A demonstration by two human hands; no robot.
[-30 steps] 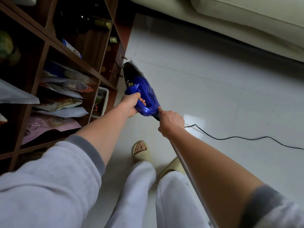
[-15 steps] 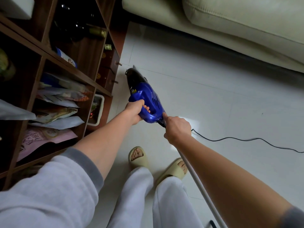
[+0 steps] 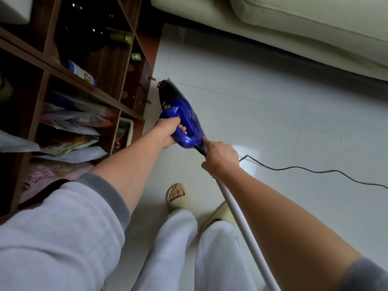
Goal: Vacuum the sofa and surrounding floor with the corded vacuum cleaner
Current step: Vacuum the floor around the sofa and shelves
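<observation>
Head view: one blue vacuum cleaner held over the floor, long axis running away toward the shelf unit. Left hand wrapped round its handle, nearer the nozzle; right hand clamped on one white tube behind. One cord trails right. One sofa beyond, well apart.
</observation>
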